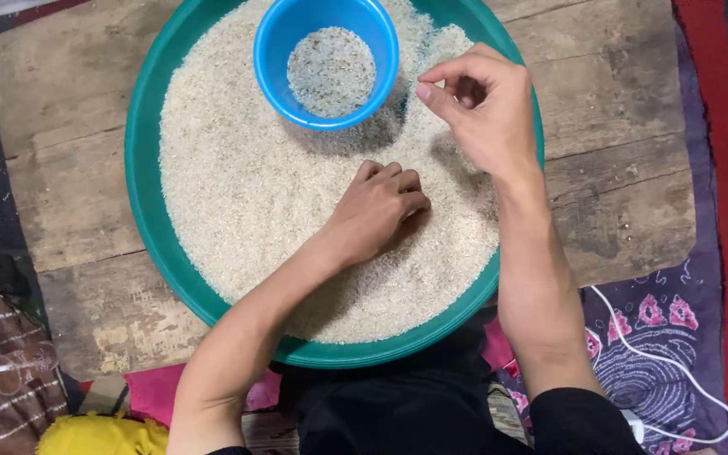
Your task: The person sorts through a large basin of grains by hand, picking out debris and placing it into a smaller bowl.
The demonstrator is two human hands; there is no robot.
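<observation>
Left hand (377,206): laid knuckles-up on the rice (246,185), fingers curled under into a loose fist; whether grains are held in the grip cannot be told.
Right hand (482,105): raised just above the rice, thumb and forefinger pinched together; anything pinched is too small to be seen.
Rice: spread across the green basin (141,181), beneath both hands.
Blue bowl (326,59): set in the rice just left of the right hand, beyond the left hand; some grains are held inside.
Table (617,152): worn wood, under the basin.
</observation>
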